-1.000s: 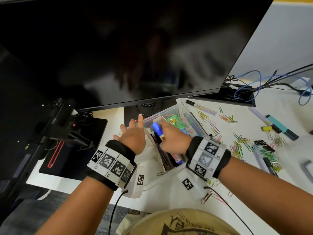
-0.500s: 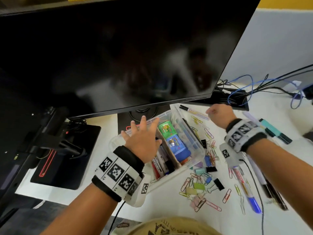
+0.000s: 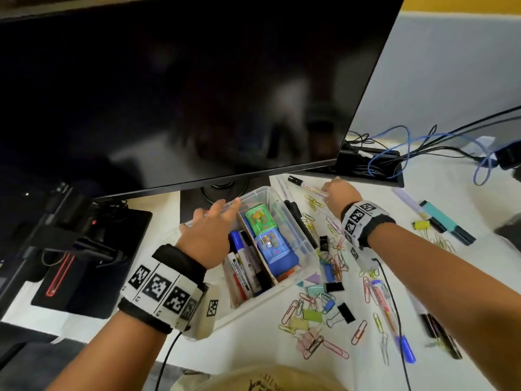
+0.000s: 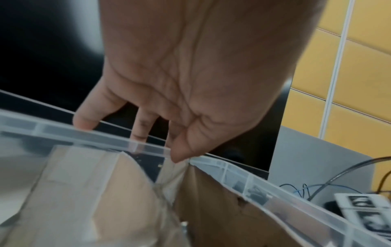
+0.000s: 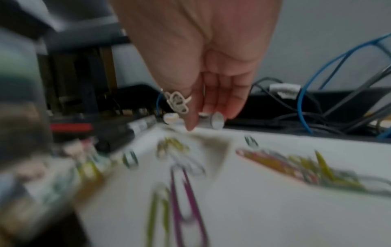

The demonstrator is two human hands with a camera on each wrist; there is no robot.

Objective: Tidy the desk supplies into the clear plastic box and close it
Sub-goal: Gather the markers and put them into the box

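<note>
The clear plastic box (image 3: 308, 244) stands open under the monitor, holding markers, a blue marker (image 3: 237, 244), a green block (image 3: 257, 220) and a blue block (image 3: 272, 244) beside a cardboard divider. My left hand (image 3: 210, 221) rests on its far-left rim with fingers straight; in the left wrist view the left hand (image 4: 148, 127) has its thumb tip on the box rim (image 4: 148, 147). My right hand (image 3: 334, 190) is at the back right of the box, over a white marker (image 3: 306, 185) with a black cap. In the blurred right wrist view the right hand (image 5: 203, 117) pinches the white marker (image 5: 216, 121).
Coloured paper clips and binder clips (image 3: 310, 313) litter the white desk in front and to the right of the box. A blue-capped pen (image 3: 392, 314), dark pens (image 3: 439, 337) and a teal highlighter (image 3: 442, 221) lie at the right. The monitor (image 3: 169, 94) overhangs; cables (image 3: 394, 156) run behind.
My right hand has left the blue marker in the box and moved back and right to the white marker. My left hand has stayed on the box rim.
</note>
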